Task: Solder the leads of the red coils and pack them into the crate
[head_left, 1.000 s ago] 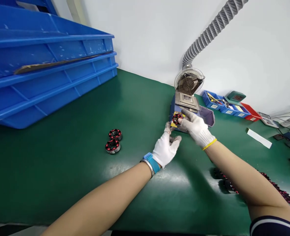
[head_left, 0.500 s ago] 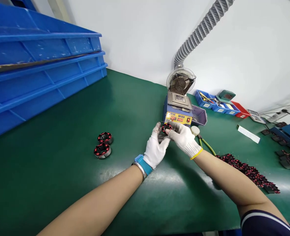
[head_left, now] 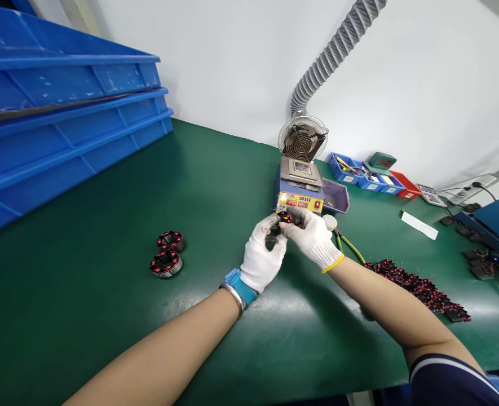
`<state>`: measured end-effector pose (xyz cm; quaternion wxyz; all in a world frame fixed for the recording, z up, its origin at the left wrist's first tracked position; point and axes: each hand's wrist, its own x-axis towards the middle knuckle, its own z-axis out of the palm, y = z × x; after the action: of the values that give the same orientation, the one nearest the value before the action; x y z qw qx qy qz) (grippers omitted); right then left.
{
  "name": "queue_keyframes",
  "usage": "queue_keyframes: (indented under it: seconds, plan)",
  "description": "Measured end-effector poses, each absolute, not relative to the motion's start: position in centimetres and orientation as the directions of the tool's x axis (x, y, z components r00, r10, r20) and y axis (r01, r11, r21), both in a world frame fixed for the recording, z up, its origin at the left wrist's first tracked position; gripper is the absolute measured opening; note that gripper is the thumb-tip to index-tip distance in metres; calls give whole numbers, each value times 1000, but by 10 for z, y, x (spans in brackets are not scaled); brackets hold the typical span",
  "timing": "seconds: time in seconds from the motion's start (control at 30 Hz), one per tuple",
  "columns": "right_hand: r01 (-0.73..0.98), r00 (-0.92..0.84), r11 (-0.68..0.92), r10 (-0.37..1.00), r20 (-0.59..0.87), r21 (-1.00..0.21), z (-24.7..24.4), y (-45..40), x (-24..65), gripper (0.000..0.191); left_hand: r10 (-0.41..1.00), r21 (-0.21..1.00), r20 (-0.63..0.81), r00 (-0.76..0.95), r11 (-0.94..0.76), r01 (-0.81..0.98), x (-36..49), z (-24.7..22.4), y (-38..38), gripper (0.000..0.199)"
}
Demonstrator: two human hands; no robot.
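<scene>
In front of the solder pot [head_left: 300, 189], my gloved hands meet around a small ring-shaped motor stator [head_left: 283, 219] with black and red windings. My left hand [head_left: 263, 251] curls its thumb and fingers about the stator's left and lower side. From the right, my right hand [head_left: 312, 234] pinches the stator between thumb and fingers; its far side is partly hidden by them. Two finished-looking stators [head_left: 167, 264] lie close together on the green table to the left. A dense group of similar stators [head_left: 418, 287] sits beyond my right forearm.
Green-handled cutters [head_left: 350, 247] and a round pale pad [head_left: 329, 222] lie right of my hands. A purple tray [head_left: 337, 196] stands beside the pot, under a fume hose [head_left: 338, 56]. Stacked blue crates [head_left: 71, 129] fill the left; small blue bins [head_left: 344, 170] line the wall.
The whole view has shifted slightly, moving the scene a little leftward. Between my hands the stator has turned a bit, and both hands remain on it near the pot.
</scene>
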<state>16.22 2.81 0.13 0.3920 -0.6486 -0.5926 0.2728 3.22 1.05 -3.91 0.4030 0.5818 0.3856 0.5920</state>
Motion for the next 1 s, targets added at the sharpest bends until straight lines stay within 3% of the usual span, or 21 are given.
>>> queue_keyframes:
  seconds: [0.2, 0.27, 0.33, 0.43, 0.53, 0.63, 0.73, 1.0]
  plan:
    - [587, 144, 1, 984, 106, -810, 18, 33, 166, 52, 977, 971, 212, -13, -212, -113, 33, -39, 13, 55]
    - [674, 122, 38, 979, 162, -738, 35, 41, 173, 53, 985, 975, 172, -16, -173, -140, 34, -39, 15, 59]
    - [825, 99, 68, 960, 260, -561, 56, 53, 182, 53, 993, 984, 122, 6, -120, -129, 34, -39, 17, 61]
    - [985, 19, 48, 928, 373, -168, 93, 81, 196, 53, 997, 994, 53, 50, -48, -94, 34, -39, 19, 61]
    - [986, -69, 6, 925, 373, 167, 126, 116, 205, 55, 997, 998, 27, 76, -22, -60, 34, -39, 19, 60]
    - [926, -75, -37, 958, 278, 377, 143, 150, 207, 52, 996, 999, 15, 92, -12, -34, 34, -38, 18, 60]
    - [890, -55, -33, 982, 180, 455, 143, 172, 206, 44, 995, 999, -5, 100, 9, -40, 33, -36, 18, 58]
    - [850, -59, -18, 990, 130, 527, 119, 186, 202, 42, 992, 999, -11, 129, 15, -32, 33, -36, 18, 56]
